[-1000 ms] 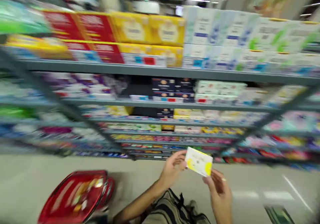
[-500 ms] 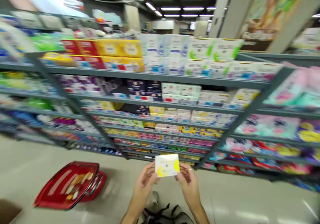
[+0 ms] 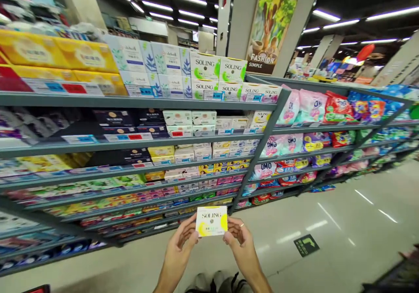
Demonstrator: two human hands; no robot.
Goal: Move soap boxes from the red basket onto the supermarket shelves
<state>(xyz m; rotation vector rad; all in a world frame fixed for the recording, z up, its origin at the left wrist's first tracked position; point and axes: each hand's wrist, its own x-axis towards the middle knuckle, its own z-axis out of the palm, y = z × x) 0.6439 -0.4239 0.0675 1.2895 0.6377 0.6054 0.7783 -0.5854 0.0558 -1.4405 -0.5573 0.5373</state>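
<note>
I hold a small white and yellow box marked SOLING (image 3: 211,221) in front of me with both hands. My left hand (image 3: 176,251) pinches its left edge and my right hand (image 3: 242,247), with a ring on one finger, pinches its right edge. The box faces me, upright, low in the middle of the view. Behind it stand grey store shelves (image 3: 137,103) full of boxed goods. Larger white and green SOLING boxes (image 3: 218,70) sit on the top shelf.
Yellow boxes (image 3: 55,55) fill the top shelf at the left. Bagged goods (image 3: 327,107) line the shelves to the right. A pale shiny floor (image 3: 343,223) with a green arrow sticker (image 3: 306,245) runs along the aisle. A pillar with a poster (image 3: 271,29) rises behind.
The view has swung right along the aisle and sharpened. The red basket has dropped out of sight at the lower left. Both hands still hold the box, now squarely facing me.
</note>
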